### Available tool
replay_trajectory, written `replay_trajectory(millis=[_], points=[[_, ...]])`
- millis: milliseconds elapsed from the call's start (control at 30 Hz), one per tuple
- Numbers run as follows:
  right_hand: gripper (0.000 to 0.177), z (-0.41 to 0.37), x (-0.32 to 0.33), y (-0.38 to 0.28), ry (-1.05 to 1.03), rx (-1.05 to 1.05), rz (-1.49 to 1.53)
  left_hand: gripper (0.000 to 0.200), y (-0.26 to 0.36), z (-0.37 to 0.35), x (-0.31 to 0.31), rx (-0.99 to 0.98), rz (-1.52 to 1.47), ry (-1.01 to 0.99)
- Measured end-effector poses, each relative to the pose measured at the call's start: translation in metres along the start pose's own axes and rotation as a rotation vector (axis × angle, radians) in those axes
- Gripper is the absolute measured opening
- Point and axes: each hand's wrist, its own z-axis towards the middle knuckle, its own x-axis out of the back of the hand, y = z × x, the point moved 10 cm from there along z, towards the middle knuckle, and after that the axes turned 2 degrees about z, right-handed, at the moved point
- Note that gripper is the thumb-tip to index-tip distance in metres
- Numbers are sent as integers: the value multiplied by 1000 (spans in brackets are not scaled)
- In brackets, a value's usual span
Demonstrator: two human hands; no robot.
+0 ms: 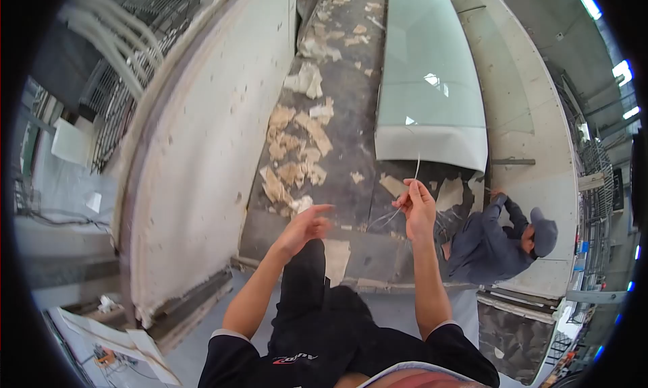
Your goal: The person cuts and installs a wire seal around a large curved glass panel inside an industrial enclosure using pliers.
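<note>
Between the pinched fingers of my right hand (416,209) is a thin pale cord (418,167), its upper end rising to the near edge of a large curved sheet of greenish glass (432,64). Loose loops of the cord hang below the fingers. A white band (428,142) runs across the glass's near end. My left hand (305,230) is in the air over the dark surface, index finger stretched out, with nothing in it. Torn tan scraps (314,131) lie beyond it.
At the right a person in grey work clothes and a cap (503,239) crouches close to the glass's near corner. A tall pale panel (209,118) stands along the left, another pale wall (540,152) along the right. The dark bed (351,179) carries torn paper-like scraps.
</note>
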Motion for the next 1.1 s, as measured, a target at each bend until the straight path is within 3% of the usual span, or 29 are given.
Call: replay_trajectory(millis=[33, 67, 133, 167, 233, 267, 333, 367, 500, 600, 767, 1000, 1100], points=[[26, 20, -12, -35, 5, 10, 17, 44, 47, 23, -39, -48, 219, -67], [25, 29, -33, -66, -43, -25, 46, 44, 80, 37, -72, -51, 239, -76], [22, 45, -69, -112, -170, -104, 140, 56, 176, 52, -156, -551, 1126, -49], [22, 51, -80, -132, -174, -90, 156, 56, 200, 63, -186, -558, 1146, -54], [18, 73, -101, -157, -137, -125, 147, 43, 215, 92, -231, -350, 1070, -208], [18, 91, -109, -178, -139, -103, 172, 43, 225, 108, -246, -356, 1102, -216], [15, 132, -108, -226, -103, 43, 163, 35, 228, 157, -244, -78, 449, -141], [15, 160, -104, -241, -100, 54, 180, 35, 245, 179, -246, -77, 468, -145], [13, 262, -74, -348, -79, 426, 319, 36, 309, 257, -257, -327, 704, -167], [14, 333, -72, -417, -96, 508, 355, 40, 343, 312, -250, -318, 488, -174], [22, 418, -106, -536, -230, 783, 315, 44, 408, 400, -259, -324, 419, -243], [28, 600, -124, -628, -197, 904, 457, 47, 493, 581, -162, -282, 357, -144], [30, 677, -125, -678, -220, 1080, 439, 48, 555, 657, -111, -330, 319, -97]])
